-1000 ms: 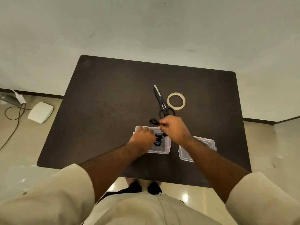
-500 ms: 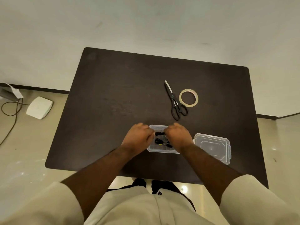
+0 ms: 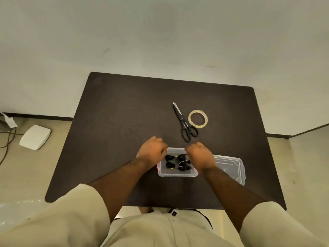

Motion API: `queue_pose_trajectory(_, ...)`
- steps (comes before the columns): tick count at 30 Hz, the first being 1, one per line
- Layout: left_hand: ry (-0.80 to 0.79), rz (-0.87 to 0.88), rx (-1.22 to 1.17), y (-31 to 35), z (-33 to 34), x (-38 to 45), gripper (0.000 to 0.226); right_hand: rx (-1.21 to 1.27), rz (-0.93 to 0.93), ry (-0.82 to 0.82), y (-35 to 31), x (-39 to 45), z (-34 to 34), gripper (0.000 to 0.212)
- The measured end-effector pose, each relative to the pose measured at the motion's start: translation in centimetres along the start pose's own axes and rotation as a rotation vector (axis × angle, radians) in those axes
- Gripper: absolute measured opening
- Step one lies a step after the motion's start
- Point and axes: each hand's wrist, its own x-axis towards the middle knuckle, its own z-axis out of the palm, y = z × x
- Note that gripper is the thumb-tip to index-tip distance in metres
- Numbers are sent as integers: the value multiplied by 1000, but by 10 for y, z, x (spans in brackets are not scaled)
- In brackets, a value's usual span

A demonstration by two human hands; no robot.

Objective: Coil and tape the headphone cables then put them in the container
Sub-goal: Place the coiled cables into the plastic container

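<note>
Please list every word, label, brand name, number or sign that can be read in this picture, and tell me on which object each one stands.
No text can be read anywhere in this picture.
Scissors: no marking visible on blades or handles.
Tape roll: plain, no label to see.
Container and lid: clear plastic, no print visible.
Headphone cables: small yellow spots, too small to tell if they carry text.
White box on the floor: no lettering visible.

A dark table [image 3: 115,122] stands against a pale wall [image 3: 160,32]. Off its left edge, on the beige floor [image 3: 26,166], lies a white box [image 3: 35,137], with dark cables [image 3: 7,139] and a paper tag [image 3: 9,121] just beyond it.
</note>
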Motion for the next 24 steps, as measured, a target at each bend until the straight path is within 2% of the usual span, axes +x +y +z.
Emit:
queue_pose_trajectory(2,11,-5,13,3,-1,8,30,29,38,-8,12,2,-3,8)
queue_pose_trajectory(6,-17,1,57,15,12,17,30,178,123,-38,36,-4,-3,20)
queue_pose_trajectory(10,-58,73,59,58,26,23,36,262,255,-135,71,-30,5,28)
queue_pose_trajectory(13,-119,28,-139,106,36,39,30,316,383,-117,103,-53,13,23)
queue_pose_trajectory(15,-86,-80,-410,146,45,49,25,418,529,-14,124,-69,18,19)
queue_pose_trajectory(18,-144,-399,-742,201,59,57,30,486,787,88,156,-88,31,21)
queue_pose_trajectory(21,-205,-680,-771,224,86,69,49,586,1062,72,181,-98,42,31)
queue_pose_trajectory(24,-229,-833,-799,226,99,82,55,785,1103,29,181,-91,37,28)
